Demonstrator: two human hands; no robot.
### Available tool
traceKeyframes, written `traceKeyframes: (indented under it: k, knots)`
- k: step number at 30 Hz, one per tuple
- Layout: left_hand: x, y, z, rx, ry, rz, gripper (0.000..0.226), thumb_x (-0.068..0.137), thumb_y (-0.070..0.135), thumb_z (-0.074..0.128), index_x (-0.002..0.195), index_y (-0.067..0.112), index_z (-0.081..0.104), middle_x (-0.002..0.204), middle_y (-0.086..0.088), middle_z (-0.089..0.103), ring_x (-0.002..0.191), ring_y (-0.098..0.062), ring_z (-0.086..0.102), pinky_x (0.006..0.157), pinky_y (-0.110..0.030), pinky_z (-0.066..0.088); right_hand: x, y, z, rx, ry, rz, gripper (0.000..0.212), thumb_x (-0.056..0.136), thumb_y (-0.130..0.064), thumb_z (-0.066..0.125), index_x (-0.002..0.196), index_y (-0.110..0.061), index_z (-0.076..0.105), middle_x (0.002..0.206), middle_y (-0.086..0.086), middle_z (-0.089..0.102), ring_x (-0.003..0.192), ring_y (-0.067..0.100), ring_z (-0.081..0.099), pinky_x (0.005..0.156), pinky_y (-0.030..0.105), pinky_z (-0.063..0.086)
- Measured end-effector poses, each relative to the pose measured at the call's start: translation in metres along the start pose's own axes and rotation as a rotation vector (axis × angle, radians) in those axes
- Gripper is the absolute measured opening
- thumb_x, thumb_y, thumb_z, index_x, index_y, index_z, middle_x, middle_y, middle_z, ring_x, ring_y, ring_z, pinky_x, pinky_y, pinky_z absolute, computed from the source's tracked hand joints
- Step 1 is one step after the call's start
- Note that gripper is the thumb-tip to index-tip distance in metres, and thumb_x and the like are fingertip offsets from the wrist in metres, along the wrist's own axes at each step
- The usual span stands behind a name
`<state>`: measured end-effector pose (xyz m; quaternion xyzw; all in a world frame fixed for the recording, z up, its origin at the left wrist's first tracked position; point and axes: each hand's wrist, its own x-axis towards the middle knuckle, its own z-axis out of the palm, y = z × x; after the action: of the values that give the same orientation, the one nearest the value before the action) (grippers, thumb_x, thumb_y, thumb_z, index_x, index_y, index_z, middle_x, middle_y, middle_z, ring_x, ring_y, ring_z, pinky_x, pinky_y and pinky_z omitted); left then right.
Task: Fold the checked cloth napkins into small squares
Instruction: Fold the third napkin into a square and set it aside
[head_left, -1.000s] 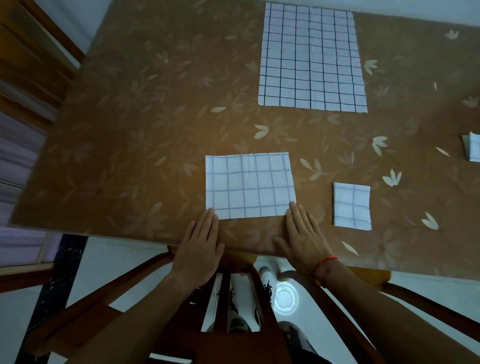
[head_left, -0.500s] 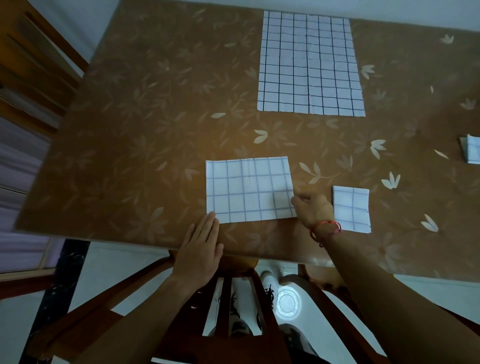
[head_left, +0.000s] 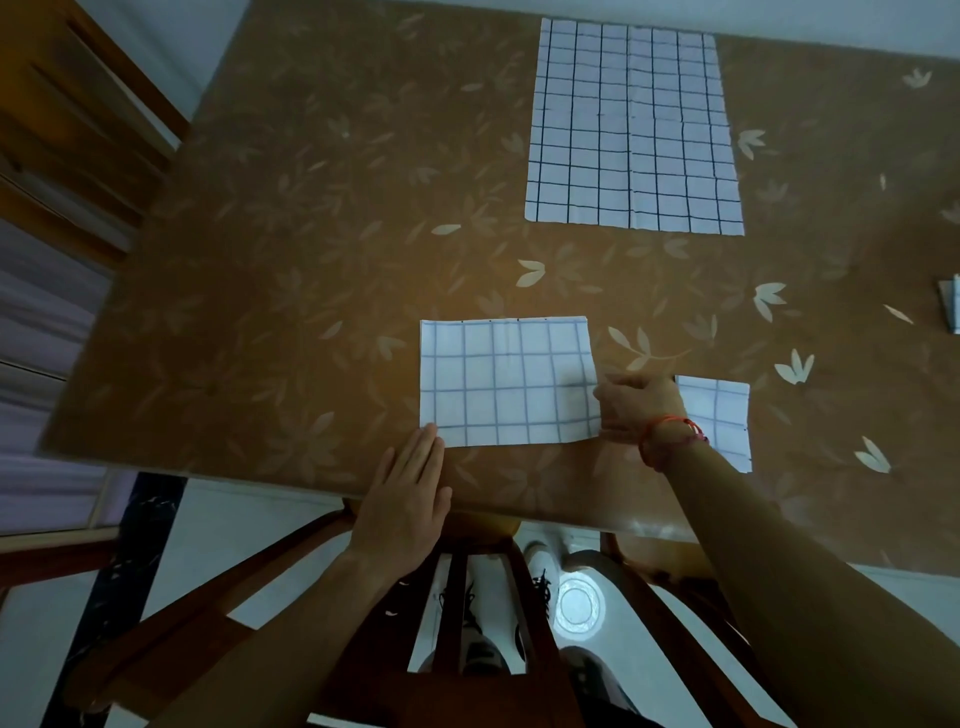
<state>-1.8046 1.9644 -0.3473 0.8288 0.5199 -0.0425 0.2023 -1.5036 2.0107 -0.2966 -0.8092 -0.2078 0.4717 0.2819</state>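
Note:
A half-folded white checked napkin (head_left: 506, 382) lies as a rectangle near the table's front edge. My left hand (head_left: 408, 493) lies flat with straight fingers, the fingertips touching the napkin's near left corner. My right hand (head_left: 636, 408), a red band on its wrist, grips the napkin's right edge with curled fingers. A napkin folded into a small square (head_left: 719, 415) lies just right of that hand, partly hidden by my wrist. A large unfolded checked napkin (head_left: 631, 127) lies flat at the far side.
The brown leaf-patterned table (head_left: 311, 260) ends just under my left palm. The corner of another folded cloth (head_left: 951, 304) shows at the right border. A wooden chair (head_left: 467, 623) stands below the edge, another wooden chair (head_left: 78, 119) at the far left.
My right hand has left the napkin's near edge, moved up to its right edge and curled round it. The left hand has stayed in place.

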Motion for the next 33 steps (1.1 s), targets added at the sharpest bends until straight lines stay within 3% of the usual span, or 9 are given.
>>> traceKeyframes:
  k: [5,12,17,20,22,24,28,33]
  knots:
    - [0.000,-0.001,0.000,-0.009,-0.015,0.003,0.067,0.095,0.044,0.008,0.155,0.013,0.011,0.163,0.001,-0.002,0.149,-0.009,-0.009,0.121,-0.037,0.005,-0.004,-0.003,-0.003,-0.158,-0.020,0.000,0.014,0.078,-0.013,0.072,0.089,-0.006,0.069,0.068,0.013,0.064,0.055,0.024,0.060,0.047,0.026,0.047]
    - [-0.001,0.001,-0.004,-0.024,-0.012,0.003,0.067,0.095,0.044,0.008,0.154,0.012,0.016,0.163,0.000,0.002,0.149,-0.010,-0.004,0.120,-0.037,0.006,-0.003,-0.006,-0.004,-0.141,-0.038,0.094,0.018,0.079,-0.020,0.073,0.074,-0.006,0.064,0.060,0.007,0.056,0.046,0.016,0.049,0.039,0.019,0.033]
    - [0.000,0.001,-0.006,-0.029,-0.024,-0.005,0.069,0.094,0.046,0.006,0.154,0.013,0.016,0.163,0.002,0.000,0.149,-0.009,-0.006,0.120,-0.036,0.002,0.002,-0.011,0.001,-0.144,-0.037,0.044,0.021,0.080,-0.028,0.073,0.072,-0.011,0.063,0.057,0.004,0.054,0.047,0.015,0.049,0.039,0.019,0.035]
    - [0.002,0.003,-0.008,-0.022,-0.026,-0.010,0.071,0.093,0.047,0.005,0.154,0.014,0.016,0.163,0.003,0.001,0.149,-0.008,-0.006,0.120,-0.035,0.001,0.006,-0.013,0.004,-0.136,-0.059,-0.004,0.010,0.080,-0.019,0.072,0.084,-0.014,0.065,0.060,0.000,0.054,0.051,0.013,0.049,0.034,0.016,0.037]
    - [0.002,0.004,-0.011,-0.032,-0.019,-0.013,0.071,0.092,0.047,0.006,0.153,0.013,0.021,0.163,0.001,0.005,0.149,-0.010,-0.001,0.119,-0.035,0.000,0.005,-0.012,0.004,-0.118,-0.080,-0.017,0.009,0.079,-0.010,0.072,0.076,-0.015,0.064,0.059,-0.002,0.053,0.052,0.012,0.048,0.029,0.010,0.034]
    - [0.002,0.007,-0.014,-0.042,-0.006,-0.013,0.069,0.094,0.047,0.014,0.152,0.011,0.025,0.162,-0.003,0.012,0.149,-0.014,0.006,0.120,-0.036,0.004,0.003,-0.008,0.003,-0.112,-0.080,-0.022,0.021,0.078,-0.008,0.072,0.065,-0.018,0.060,0.055,-0.002,0.052,0.050,0.013,0.047,0.028,0.009,0.032]
    - [0.006,0.021,-0.019,-0.047,0.100,0.013,0.058,0.092,0.032,0.058,0.142,0.007,0.041,0.152,-0.014,0.035,0.141,-0.028,0.030,0.115,-0.044,0.030,-0.007,-0.002,0.000,-0.070,-0.082,0.056,0.017,0.079,-0.016,0.072,0.068,-0.007,0.063,0.053,0.007,0.053,0.045,0.019,0.047,0.040,0.021,0.039]
    - [0.022,0.058,-0.015,-0.074,0.107,0.058,0.061,0.087,0.030,0.065,0.140,0.007,0.044,0.146,-0.016,0.043,0.137,-0.030,0.039,0.112,-0.041,0.034,-0.026,0.010,0.003,0.116,-0.143,0.167,0.020,0.076,-0.019,0.073,0.078,-0.001,0.065,0.043,0.008,0.056,0.045,0.024,0.053,0.045,0.025,0.042]
